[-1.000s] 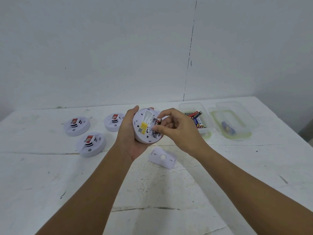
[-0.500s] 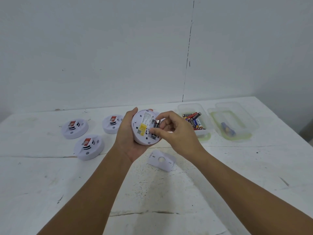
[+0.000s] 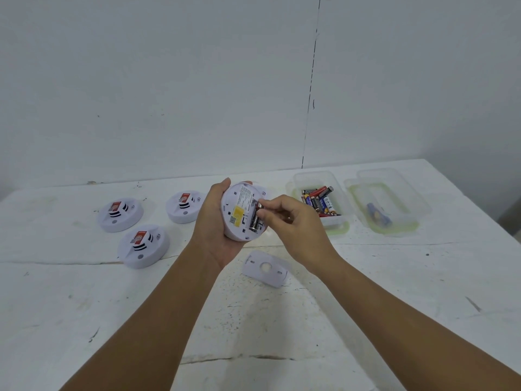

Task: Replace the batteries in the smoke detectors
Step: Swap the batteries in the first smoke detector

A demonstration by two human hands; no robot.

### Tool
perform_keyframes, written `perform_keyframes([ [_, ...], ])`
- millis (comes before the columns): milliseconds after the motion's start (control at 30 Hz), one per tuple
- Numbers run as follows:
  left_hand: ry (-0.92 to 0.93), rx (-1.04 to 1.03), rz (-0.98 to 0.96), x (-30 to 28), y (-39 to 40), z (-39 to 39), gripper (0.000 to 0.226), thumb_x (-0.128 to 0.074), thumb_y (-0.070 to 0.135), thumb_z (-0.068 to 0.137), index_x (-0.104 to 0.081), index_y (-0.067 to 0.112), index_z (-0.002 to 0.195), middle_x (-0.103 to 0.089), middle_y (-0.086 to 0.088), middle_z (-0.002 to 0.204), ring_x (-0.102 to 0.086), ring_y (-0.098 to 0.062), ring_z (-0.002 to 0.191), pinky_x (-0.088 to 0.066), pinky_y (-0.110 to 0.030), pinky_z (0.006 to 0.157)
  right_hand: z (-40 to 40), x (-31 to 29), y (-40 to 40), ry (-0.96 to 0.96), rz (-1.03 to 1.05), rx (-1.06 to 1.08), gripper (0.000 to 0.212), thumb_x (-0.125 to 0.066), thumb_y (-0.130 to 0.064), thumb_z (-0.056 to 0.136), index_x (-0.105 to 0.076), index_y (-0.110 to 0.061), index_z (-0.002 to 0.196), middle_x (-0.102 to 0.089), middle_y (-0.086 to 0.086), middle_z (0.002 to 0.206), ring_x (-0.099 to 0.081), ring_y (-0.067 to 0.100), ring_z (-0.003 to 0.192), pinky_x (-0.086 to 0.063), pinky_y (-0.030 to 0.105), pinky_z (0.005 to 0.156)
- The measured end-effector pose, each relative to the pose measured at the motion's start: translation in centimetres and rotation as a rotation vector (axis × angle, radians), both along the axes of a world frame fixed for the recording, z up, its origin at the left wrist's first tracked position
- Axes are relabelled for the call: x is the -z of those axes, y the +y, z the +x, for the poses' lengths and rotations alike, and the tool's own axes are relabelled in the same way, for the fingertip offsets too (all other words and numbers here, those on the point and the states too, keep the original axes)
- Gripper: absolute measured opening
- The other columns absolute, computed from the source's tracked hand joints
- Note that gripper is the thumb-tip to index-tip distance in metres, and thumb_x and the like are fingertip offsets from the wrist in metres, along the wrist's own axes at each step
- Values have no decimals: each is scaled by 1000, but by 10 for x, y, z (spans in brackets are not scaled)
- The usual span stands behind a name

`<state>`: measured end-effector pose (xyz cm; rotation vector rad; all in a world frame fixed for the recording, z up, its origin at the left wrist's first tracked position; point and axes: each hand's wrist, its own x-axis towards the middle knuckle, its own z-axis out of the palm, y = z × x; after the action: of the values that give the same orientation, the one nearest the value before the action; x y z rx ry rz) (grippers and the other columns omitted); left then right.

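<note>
My left hand holds a round white smoke detector with its back facing me, above the table. A dark battery lies in the open compartment on its back. My right hand pinches the top end of that battery with thumb and fingertips. The detector's white back cover lies on the table just below my hands. A clear box with several batteries stands to the right.
Three more white smoke detectors lie face up at the left: one, another and a third. A second clear box holding a blue battery sits at the far right. The white table meets a wall behind.
My right hand has brought the battery down from the detector's upper edge into the compartment, where it now lies lengthwise. The left hand keeps its hold on the detector.
</note>
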<state>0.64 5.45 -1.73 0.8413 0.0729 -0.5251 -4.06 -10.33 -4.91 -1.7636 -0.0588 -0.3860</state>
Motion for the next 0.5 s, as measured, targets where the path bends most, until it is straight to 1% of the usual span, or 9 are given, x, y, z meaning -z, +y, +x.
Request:
perform_keyframes([
  [67,-7,-9,10,-1,-1,-1,41,-49,48,101,-74,16,100,-70,-15,115,-57,-31,109,-47,-46,100,-1,2,1,-12,-19,13,16,-76,-17,94,-79,-15,110,-75,-4,97,-66,1,81,-51,15,76],
  [167,-6,-24,47,-1,-3,-2,40,-49,48,101,-74,16,102,-70,-14,115,-58,-31,109,-44,-49,107,-1,4,0,-29,-55,29,18,-77,-19,94,-80,-18,112,-74,-5,99,-68,6,85,-57,24,82],
  [233,-23,-32,88,-3,-5,-3,41,-48,48,102,-74,16,101,-73,-12,108,-61,-30,103,-47,-46,101,-2,5,-1,-36,-80,38,18,-77,-20,94,-79,-19,112,-73,-6,99,-68,5,86,-57,24,84],
  [300,-58,-37,149,-5,-7,-3,41,-47,48,102,-74,17,99,-75,-10,100,-65,-28,94,-51,-42,90,-5,7,-1,-60,-130,44,21,-77,-20,94,-78,-20,116,-70,-10,97,-66,3,87,-55,19,84],
  [367,-83,-46,199,-6,-8,-3,41,-46,48,103,-74,18,98,-75,-9,96,-66,-26,89,-52,-39,83,-7,10,-1,-90,-180,41,26,-76,-20,95,-77,-20,120,-68,-11,96,-66,2,89,-54,18,84],
  [433,-85,-54,208,-6,-8,-4,41,-47,49,102,-75,19,96,-75,-9,95,-66,-26,88,-51,-39,81,-9,10,-2,-106,-220,37,29,-76,-22,95,-76,-23,124,-67,-8,96,-65,3,91,-55,22,87],
  [500,-82,-57,206,-5,-9,-6,42,-48,49,102,-76,19,94,-74,-10,97,-65,-26,90,-50,-40,83,-10,9,-3,-102,-220,39,29,-76,-23,95,-75,-25,124,-67,-8,97,-66,2,92,-55,26,88],
])
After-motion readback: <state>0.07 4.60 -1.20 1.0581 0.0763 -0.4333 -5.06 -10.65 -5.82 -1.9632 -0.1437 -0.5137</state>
